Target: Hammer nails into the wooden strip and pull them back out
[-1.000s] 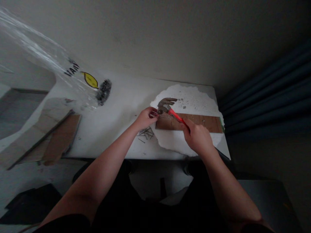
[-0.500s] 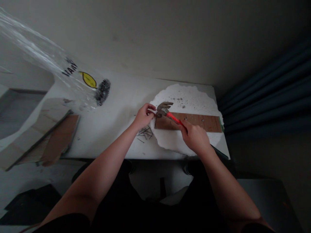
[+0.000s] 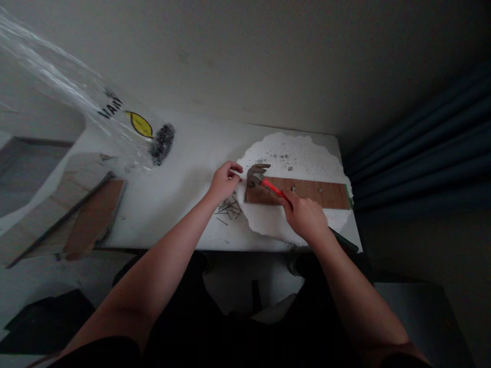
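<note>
Right hand had its grip wrapped round hammer, head over left end of wooden board on bench. Left hand was near nails; couldn't tell whether its grip pinched anything.

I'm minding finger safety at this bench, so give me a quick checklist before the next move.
1. Right hand gripping the hammer: ok, around its handle.
2. Left hand off the hammer head: ok, apart but close.
3. Nail between the left fingers: cannot tell, too small.
4. Loose nails off the board: ok, piled beside its left end.
5. Board free of bits: not ok, small grey pieces show on it.
</note>
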### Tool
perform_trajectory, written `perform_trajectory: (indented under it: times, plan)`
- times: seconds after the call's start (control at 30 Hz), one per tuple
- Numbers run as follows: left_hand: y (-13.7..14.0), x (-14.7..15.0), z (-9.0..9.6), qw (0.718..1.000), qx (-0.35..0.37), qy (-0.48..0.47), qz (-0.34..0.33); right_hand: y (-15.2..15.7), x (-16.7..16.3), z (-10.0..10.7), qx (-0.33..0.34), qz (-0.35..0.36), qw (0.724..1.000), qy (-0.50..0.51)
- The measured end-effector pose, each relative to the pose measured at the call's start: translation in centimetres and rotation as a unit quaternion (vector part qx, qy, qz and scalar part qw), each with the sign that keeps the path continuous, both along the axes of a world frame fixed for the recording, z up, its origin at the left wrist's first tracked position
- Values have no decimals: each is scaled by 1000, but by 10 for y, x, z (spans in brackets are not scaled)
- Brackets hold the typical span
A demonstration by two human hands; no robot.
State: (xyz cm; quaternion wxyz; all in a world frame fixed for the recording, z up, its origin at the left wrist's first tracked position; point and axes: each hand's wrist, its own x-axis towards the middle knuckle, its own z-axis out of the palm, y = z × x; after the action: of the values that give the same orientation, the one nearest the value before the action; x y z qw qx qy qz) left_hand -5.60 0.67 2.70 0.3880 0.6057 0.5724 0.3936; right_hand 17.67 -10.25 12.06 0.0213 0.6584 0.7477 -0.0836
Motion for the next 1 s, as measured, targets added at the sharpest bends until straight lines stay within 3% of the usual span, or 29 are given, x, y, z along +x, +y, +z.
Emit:
perform_trajectory:
  times: [0.2, 0.3, 0.43, 0.5, 0.6, 0.73, 0.87, 1.0]
  plan:
    - [2, -6, 4, 1000, 14, 6, 10, -1, -1, -2, 23, -10, 1000, 6]
    - [6, -13, 7, 999, 21, 21, 27, -1, -3, -4, -3, -5, 1000, 0]
    - [11, -30, 4, 989, 14, 142, 23, -1, -2, -3, 8, -13, 1000, 4]
    - [12, -41, -2, 965, 6, 262, -16, -1, 0, -2, 22, -24, 999, 8]
    - [12, -58, -17, 903, -45, 414, -106, 3, 8, -3, 19, -35, 999, 0]
    - [10, -71, -35, 836, -121, 489, -218, 10, 18, -10, 1, -54, 998, -16]
    - [9, -74, -46, 830, -144, 492, -218, 13, 22, -16, 1, -49, 999, -9]
    - [8, -73, -53, 830, -120, 496, -227, 13, 23, -17, 1, -43, 999, -8]
